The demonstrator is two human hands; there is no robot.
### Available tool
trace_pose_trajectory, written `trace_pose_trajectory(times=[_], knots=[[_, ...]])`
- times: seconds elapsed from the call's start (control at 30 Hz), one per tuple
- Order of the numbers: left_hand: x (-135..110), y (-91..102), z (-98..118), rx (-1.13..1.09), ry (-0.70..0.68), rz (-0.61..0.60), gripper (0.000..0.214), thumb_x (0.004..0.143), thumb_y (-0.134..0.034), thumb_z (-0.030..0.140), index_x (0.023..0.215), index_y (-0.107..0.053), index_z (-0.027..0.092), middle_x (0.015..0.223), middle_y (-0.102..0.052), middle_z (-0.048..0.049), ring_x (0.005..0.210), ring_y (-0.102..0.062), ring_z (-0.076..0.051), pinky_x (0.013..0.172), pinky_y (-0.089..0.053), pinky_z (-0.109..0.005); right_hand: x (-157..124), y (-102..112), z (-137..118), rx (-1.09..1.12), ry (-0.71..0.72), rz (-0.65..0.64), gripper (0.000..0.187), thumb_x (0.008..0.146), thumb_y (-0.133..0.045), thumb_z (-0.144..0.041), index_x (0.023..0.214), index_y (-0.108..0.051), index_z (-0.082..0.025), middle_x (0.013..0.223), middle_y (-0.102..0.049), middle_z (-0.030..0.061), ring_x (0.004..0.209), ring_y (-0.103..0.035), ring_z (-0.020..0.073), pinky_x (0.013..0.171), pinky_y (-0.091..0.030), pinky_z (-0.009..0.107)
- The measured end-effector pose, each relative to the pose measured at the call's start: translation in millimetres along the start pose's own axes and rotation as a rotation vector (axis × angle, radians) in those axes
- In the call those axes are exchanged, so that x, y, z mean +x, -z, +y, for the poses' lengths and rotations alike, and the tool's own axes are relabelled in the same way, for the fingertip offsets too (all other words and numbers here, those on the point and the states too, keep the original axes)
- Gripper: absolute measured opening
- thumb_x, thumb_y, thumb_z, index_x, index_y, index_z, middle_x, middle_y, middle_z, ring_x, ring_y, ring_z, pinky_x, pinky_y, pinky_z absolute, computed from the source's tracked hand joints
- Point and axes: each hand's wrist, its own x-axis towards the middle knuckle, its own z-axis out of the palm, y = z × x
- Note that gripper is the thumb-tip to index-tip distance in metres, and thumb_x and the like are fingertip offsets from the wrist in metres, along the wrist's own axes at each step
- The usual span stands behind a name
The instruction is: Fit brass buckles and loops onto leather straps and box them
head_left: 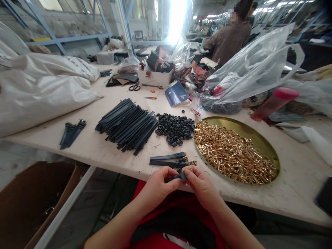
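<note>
My left hand (158, 185) and my right hand (201, 185) meet at the table's near edge, both pinched on a short black strap piece (176, 177) held between them. Just beyond the fingers lie two black straps with loops (168, 159) flat on the table. A heap of black straps (128, 125) sits further back on the left, a pile of small black loops (175, 128) in the middle, and a round gold tray (259, 136) full of gold buckles (230, 154) on the right.
A few dark strap pieces (71, 133) lie at the left. White sacks (44, 86), clear plastic bags (249, 74), a pink bottle (275, 103), a blue booklet (177, 93), scissors (134, 87) and a white box (154, 76) crowd the back. A person (228, 36) works beyond. A cardboard box (31, 200) stands below left.
</note>
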Motion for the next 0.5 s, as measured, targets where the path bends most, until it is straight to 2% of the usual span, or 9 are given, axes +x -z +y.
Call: trace_pose_trajectory(times=[0.1,0.17,0.23,0.33,0.5], knots=[[-1,1.1,2,-0.131,0.084,-0.048,0.019,0.072,-0.059,0.028,0.084,-0.057,0.014,0.069,-0.058,0.0030,0.058,-0.048,-0.008,0.056,-0.038,-0.019,3,0,-1,-0.302,0.145,0.195,0.023,0.076,-0.055,-0.038,0.067,-0.043,-0.021,0.057,-0.049,-0.0041,0.055,-0.045,0.0113,0.056,-0.037,0.025],[-1,1.2,1,-0.152,0.113,-0.063,0.019,0.071,-0.059,0.026,0.085,-0.058,0.014,0.067,-0.057,0.0036,0.054,-0.046,-0.007,0.053,-0.037,-0.019,1,1,1,-0.460,0.218,0.251,0.016,0.075,-0.056,-0.034,0.075,-0.045,-0.021,0.060,-0.049,-0.0047,0.053,-0.045,0.0116,0.053,-0.036,0.025],[0,0.6,-2,-0.162,0.121,-0.062,0.019,0.070,-0.059,0.025,0.085,-0.058,0.013,0.068,-0.058,0.0027,0.055,-0.048,-0.007,0.054,-0.038,-0.019,-3,3,1,-0.580,0.252,0.182,0.013,0.077,-0.053,-0.031,0.084,-0.047,-0.022,0.062,-0.050,-0.0044,0.053,-0.045,0.0117,0.051,-0.035,0.024],[2,-1.0,-10,-0.192,0.156,-0.087,0.020,0.068,-0.061,0.024,0.085,-0.058,0.013,0.069,-0.061,0.0008,0.056,-0.052,-0.009,0.056,-0.041,-0.021,-11,7,0,-0.720,0.248,-0.008,0.009,0.082,-0.045,-0.030,0.082,-0.049,-0.022,0.060,-0.050,-0.0038,0.051,-0.044,0.0119,0.049,-0.033,0.024],[-4,-6.0,-15,-0.217,0.199,-0.163,0.022,0.065,-0.063,0.021,0.085,-0.059,0.013,0.066,-0.062,0.0005,0.056,-0.055,-0.009,0.055,-0.041,-0.020,-24,11,-10,-0.915,0.245,-0.156,0.008,0.082,-0.043,-0.026,0.084,-0.049,-0.021,0.065,-0.055,-0.0015,0.057,-0.049,0.0137,0.053,-0.035,0.025]])
